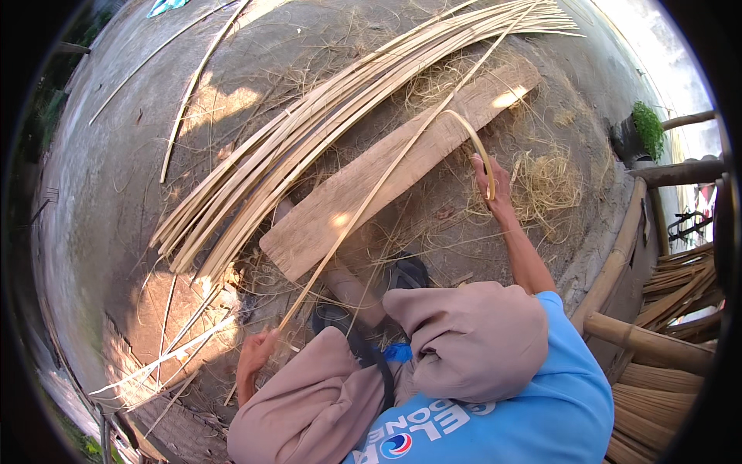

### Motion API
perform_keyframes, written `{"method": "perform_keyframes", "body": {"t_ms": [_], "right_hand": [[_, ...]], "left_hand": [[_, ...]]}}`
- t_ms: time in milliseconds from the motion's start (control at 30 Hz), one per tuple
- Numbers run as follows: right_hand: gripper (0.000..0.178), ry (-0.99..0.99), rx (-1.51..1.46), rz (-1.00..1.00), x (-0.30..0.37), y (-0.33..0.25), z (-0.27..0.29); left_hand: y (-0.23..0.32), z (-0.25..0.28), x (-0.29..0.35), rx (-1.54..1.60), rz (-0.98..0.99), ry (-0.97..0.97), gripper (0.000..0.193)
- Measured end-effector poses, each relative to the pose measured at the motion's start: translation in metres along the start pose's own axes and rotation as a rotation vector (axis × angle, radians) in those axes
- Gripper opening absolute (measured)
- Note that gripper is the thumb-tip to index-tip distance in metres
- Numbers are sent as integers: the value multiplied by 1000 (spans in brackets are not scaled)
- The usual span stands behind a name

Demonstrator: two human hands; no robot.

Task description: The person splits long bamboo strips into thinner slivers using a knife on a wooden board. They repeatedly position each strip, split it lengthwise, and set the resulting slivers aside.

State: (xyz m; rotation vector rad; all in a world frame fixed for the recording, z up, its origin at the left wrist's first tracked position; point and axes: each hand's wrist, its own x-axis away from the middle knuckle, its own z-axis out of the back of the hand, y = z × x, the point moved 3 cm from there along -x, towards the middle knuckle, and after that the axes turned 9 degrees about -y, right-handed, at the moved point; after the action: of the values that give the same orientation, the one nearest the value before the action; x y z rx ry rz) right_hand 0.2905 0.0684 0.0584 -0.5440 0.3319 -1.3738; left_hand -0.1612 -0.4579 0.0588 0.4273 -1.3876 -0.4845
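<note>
Bare ground littered with shavings surrounds the person. Right hand (491, 179) grips a curling bamboo strip (386, 174); left hand (255, 354) pinches its near end. Bent too sharply, it could snap or slice fingers.

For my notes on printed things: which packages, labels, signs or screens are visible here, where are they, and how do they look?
Printed shirt marking: on the blue T-shirt at the lower edge, white lettering with a small round red, white and blue emblem.
No packages, signs or screens show among the bamboo strips and the wooden plank.
</note>
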Motion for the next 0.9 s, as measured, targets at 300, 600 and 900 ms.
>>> {"method": "perform_keyframes", "body": {"t_ms": [300,600,900], "right_hand": [[56,-394,-38,286,114,-60,-66],[55,-490,72,654,143,-93,-91],[56,-321,8,361,75,-64,-74]], "left_hand": [[-6,14,-4,464,289,-353,45],[-25,14,9,418,307,-318,45],[-26,25,10,376,322,-392,46]]}}
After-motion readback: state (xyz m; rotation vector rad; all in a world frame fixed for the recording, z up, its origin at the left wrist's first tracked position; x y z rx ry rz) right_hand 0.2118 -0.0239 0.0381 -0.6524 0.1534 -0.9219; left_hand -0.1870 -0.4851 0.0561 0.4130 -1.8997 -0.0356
